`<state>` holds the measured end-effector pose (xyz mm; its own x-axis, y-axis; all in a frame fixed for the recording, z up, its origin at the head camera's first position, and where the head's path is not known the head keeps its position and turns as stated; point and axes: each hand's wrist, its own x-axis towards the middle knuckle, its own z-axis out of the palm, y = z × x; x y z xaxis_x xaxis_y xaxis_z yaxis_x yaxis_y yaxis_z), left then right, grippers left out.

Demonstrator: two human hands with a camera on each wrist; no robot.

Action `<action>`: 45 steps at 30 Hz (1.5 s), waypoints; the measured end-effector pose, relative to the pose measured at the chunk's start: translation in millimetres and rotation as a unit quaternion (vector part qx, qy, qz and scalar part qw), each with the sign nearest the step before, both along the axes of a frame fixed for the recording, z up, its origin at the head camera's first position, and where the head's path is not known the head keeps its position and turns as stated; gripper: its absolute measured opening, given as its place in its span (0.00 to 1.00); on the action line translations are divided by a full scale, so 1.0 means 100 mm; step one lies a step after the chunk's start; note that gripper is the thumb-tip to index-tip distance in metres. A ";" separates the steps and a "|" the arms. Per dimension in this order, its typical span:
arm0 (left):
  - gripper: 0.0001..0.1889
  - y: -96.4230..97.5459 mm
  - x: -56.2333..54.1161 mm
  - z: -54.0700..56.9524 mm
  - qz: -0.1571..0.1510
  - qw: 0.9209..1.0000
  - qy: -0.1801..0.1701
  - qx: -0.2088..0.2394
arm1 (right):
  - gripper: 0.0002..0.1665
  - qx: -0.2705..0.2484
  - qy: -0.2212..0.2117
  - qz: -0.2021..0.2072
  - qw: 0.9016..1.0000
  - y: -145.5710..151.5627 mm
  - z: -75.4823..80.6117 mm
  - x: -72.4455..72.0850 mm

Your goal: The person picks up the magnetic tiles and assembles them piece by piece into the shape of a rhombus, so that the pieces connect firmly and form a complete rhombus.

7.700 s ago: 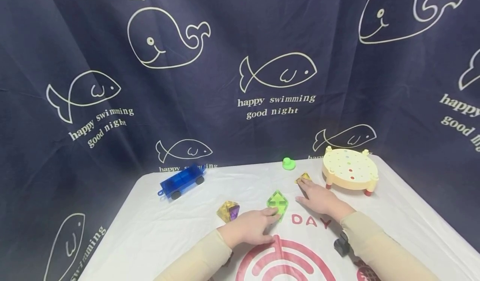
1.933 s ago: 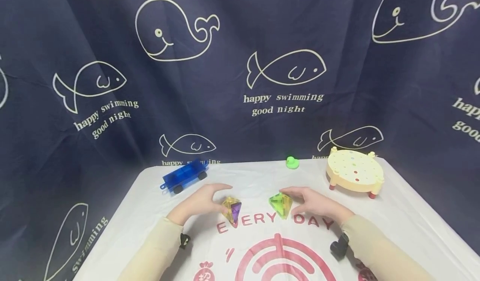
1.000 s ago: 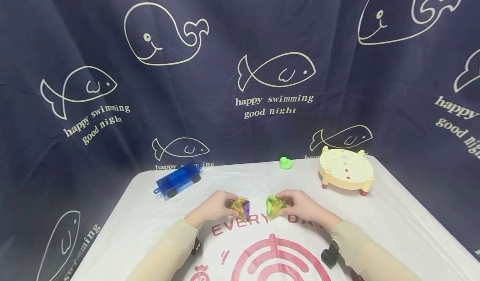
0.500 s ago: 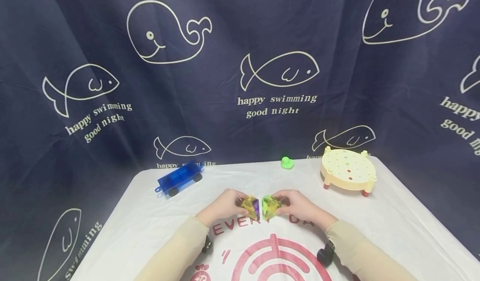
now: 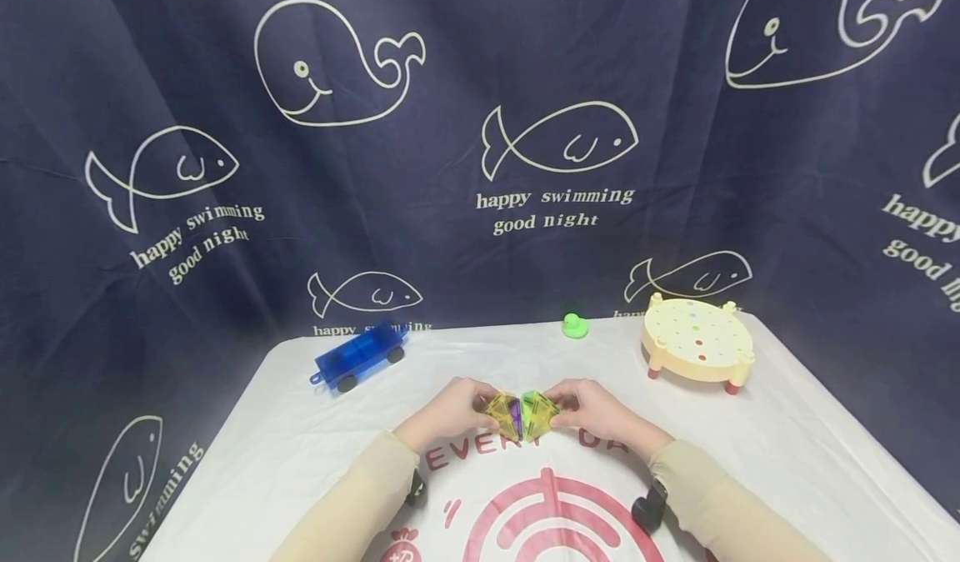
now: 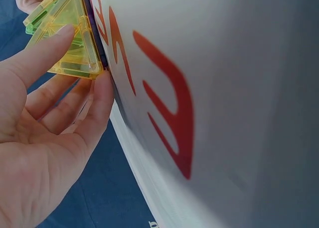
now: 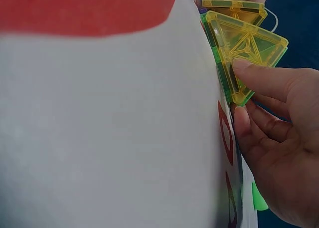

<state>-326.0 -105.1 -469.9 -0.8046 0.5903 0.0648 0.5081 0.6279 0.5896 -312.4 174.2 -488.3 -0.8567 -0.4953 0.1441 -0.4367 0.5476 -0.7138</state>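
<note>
My left hand [image 5: 453,412] pinches a yellow-and-purple magnetic tile pyramid [image 5: 502,416] at mid-table, thumb on its yellow face. Opposite it, my right hand [image 5: 596,412] grips a green-and-yellow magnetic tile pyramid [image 5: 542,418]. The two pyramids meet side by side, purple side against green side. In the left wrist view the thumb presses a clear yellow triangle tile [image 6: 67,33], and the fingers lie behind and under it. The right wrist view shows the thumb on another yellow triangle tile [image 7: 249,46], with green edges below it and fingertips close to the cloth.
A blue wheeled toy wagon [image 5: 360,358] stands at the back left. Near the back edge sits a green toy duck [image 5: 575,326]. A cream round toy table [image 5: 697,337] with red-tipped legs is at the back right. The white cloth [image 5: 285,429] carries red print.
Earlier, a loose yellow tile and a green piece lay apart under my fingers. They became the right pyramid; both hands then gripped their pyramids and brought them together, closing the gap between them.
</note>
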 end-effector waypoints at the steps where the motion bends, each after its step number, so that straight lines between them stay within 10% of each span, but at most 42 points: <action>1: 0.20 0.00 0.00 0.00 0.001 1.000 -0.004 0.002 | 0.22 -0.002 -0.003 0.000 1.000 0.00 0.00 0.00; 45: 0.16 0.03 0.05 0.03 0.033 0.998 -0.033 0.049 | 0.17 -0.013 -0.002 -0.013 1.000 -0.07 0.21 0.00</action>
